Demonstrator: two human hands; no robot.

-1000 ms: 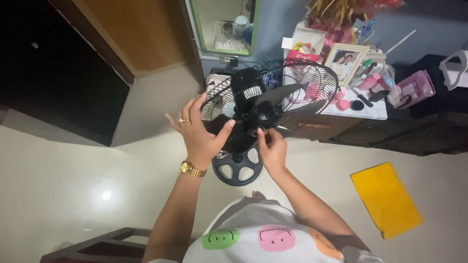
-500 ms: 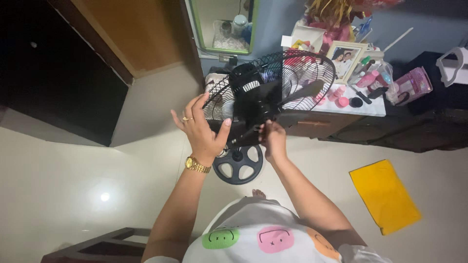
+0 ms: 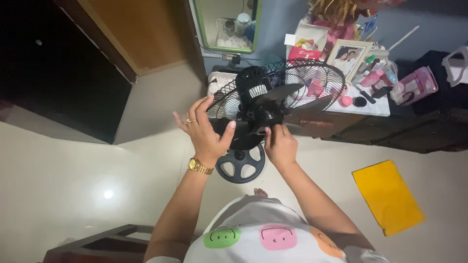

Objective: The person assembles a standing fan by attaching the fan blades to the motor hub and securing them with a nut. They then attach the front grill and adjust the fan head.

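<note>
Black stand fan (image 3: 265, 109) on the floor, front guard off, blades bare, in front of a cluttered worktop (image 3: 378, 106). Left hand (image 3: 204, 131) spread wide, thumb against a blade; right hand (image 3: 279, 143) pinching the hub. Risks: a blade slipping and nicking a finger; the tilted head tipping the fan off its round base (image 3: 241, 165).

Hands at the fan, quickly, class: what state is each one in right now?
Left hand: open, palm and thumb against a fan blade.
Right hand: fingers pinched at the blade hub; what it grips cannot be told.
</note>
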